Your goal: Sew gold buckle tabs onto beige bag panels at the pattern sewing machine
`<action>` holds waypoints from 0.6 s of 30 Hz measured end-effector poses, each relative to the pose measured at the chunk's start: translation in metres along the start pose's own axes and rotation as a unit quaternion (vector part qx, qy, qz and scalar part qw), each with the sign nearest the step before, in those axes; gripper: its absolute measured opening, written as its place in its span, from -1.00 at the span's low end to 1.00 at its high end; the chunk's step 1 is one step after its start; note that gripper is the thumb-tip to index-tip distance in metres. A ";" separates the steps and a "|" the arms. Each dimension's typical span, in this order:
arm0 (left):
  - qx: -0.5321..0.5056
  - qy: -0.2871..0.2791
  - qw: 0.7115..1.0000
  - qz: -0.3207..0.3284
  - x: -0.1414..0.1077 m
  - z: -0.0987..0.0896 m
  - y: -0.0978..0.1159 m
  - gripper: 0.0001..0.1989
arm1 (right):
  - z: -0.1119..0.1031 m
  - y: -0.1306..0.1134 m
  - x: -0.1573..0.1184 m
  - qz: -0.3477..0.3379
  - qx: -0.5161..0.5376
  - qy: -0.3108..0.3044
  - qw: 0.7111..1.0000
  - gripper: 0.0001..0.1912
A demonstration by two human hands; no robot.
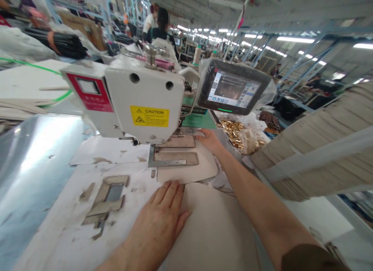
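Observation:
A pale beige fabric panel lies under the metal clamp frame of a white sewing machine. My left hand rests flat, its fingertips at the near edge of that panel and its thumb over a second, larger beige panel closer to me. With my right arm stretched forward, my right hand touches the far right edge of the clamped panel beside the machine head. Its fingers are partly hidden, and whether they pinch the edge is not clear.
A screen stands right of the machine head. Behind my right arm are gold metal pieces in plastic. Pleated beige cloth hangs at the right. A taped cutout marks the white work surface. People sit farther back.

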State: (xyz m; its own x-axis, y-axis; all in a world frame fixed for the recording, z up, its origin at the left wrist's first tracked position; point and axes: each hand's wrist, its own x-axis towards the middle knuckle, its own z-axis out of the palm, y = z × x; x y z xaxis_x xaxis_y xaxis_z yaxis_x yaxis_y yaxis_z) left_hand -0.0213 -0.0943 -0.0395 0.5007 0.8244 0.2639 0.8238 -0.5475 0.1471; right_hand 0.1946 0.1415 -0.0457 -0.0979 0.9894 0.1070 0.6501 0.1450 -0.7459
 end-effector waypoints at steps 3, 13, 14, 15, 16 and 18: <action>0.026 0.020 0.999 -0.022 -0.003 0.003 -0.003 -0.44 | 0.004 0.001 0.003 0.010 -0.017 0.019 1.000 -0.77; 0.041 -0.014 0.996 -0.072 -0.001 0.005 -0.007 -0.42 | 0.009 -0.003 0.004 -0.014 -0.093 0.028 0.995 -0.74; 0.034 -0.023 0.996 -0.076 0.000 0.004 -0.009 -0.44 | 0.006 -0.006 0.001 -0.019 -0.101 0.041 0.994 -0.69; 0.025 -0.031 0.996 -0.076 0.001 0.004 -0.011 -0.45 | 0.002 -0.008 -0.005 -0.029 -0.105 0.056 0.992 -0.61; 0.015 -0.039 0.996 -0.073 0.002 0.003 -0.013 -0.47 | -0.004 -0.011 -0.012 -0.045 -0.107 0.067 0.991 -0.54; -0.007 -0.053 0.997 -0.063 0.005 0.002 -0.018 -0.51 | -0.020 -0.016 -0.035 -0.098 -0.103 0.060 0.988 -0.49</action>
State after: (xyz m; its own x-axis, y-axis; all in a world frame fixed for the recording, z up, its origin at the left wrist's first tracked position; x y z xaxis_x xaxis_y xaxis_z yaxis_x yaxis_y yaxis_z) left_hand -0.0332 -0.0803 -0.0426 0.4197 0.8967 0.1405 0.8786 -0.4403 0.1852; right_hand 0.2027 0.1043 -0.0249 -0.1559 0.9337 0.3224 0.7676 0.3199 -0.5554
